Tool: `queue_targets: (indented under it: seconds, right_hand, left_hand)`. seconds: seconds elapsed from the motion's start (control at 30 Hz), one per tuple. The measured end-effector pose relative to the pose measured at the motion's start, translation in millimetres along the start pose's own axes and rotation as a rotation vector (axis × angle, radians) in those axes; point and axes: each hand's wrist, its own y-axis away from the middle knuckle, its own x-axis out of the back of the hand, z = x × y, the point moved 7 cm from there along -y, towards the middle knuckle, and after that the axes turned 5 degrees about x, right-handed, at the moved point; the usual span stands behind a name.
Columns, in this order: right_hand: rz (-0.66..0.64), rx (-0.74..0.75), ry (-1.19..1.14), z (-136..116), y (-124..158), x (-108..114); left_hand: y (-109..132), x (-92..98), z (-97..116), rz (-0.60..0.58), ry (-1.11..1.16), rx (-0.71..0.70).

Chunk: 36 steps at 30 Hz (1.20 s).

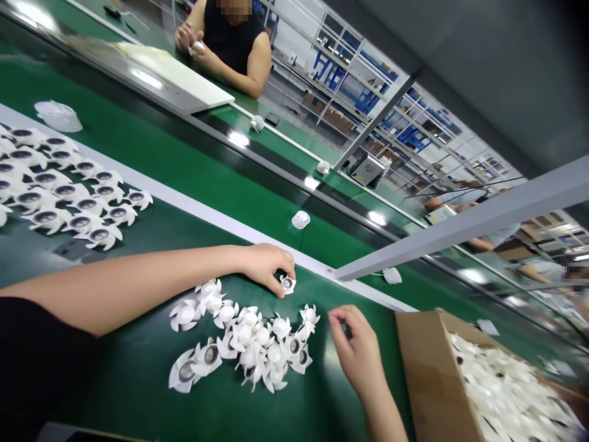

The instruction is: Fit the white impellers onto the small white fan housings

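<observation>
My left hand (271, 267) reaches across the green table and pinches a small white fan blade wheel (288, 284), its round metal-ringed hub facing up. Below it lies a loose pile of white fan blade wheels (262, 336), some hub up and some turned over. My right hand (356, 337) hovers to the right of the pile, thumb and forefinger curled together; whether anything tiny sits between them is hidden. At the left, many more wheels (47, 178) stand in close rows, hubs up.
A cardboard box (421, 368) full of white parts stands at the right. Behind a pale rail (202, 219) runs a green conveyor belt (184, 178) carrying a few white pieces (300, 220). A slanted metal post (460, 218) crosses the right side. Across the belt sits a co-worker (234, 46).
</observation>
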Motion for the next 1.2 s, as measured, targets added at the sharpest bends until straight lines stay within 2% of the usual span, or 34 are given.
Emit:
queue_targets:
  seconds: [0.13, 0.27, 0.73, 0.93, 1.07, 1.13, 1.2]
  right_hand:
    - [-0.075, 0.095, -0.122, -31, -54, -41]
    - [-0.117, 0.125, -0.120, -31, -81, -64]
    - [-0.169, 0.221, -0.003, -22, -75, -71]
    - [-0.162, 0.389, 0.166, -41, -73, -65]
    - [-0.243, 0.534, 0.282, -53, -62, -55]
    - [-0.179, 0.494, 0.302, -43, -58, -32]
    - [0.075, 0.300, 0.323, -12, -56, 12]
  left_hand:
    - [0, 0.3, -2, 0.022, 0.005, -0.023]
    - [-2, -2.9, -6, 0.035, 0.008, -0.028]
    - [-6, -5.6, -12, 0.013, 0.110, -0.006]
    - [-8, -1.3, -11, 0.016, 0.135, 0.018]
    - [-8, -1.1, -12, 0.000, 0.152, 0.039]
    - [-8, -1.8, -14, 0.000, 0.170, 0.044]
    - [-8, -2.8, -16, -0.007, 0.195, 0.044]
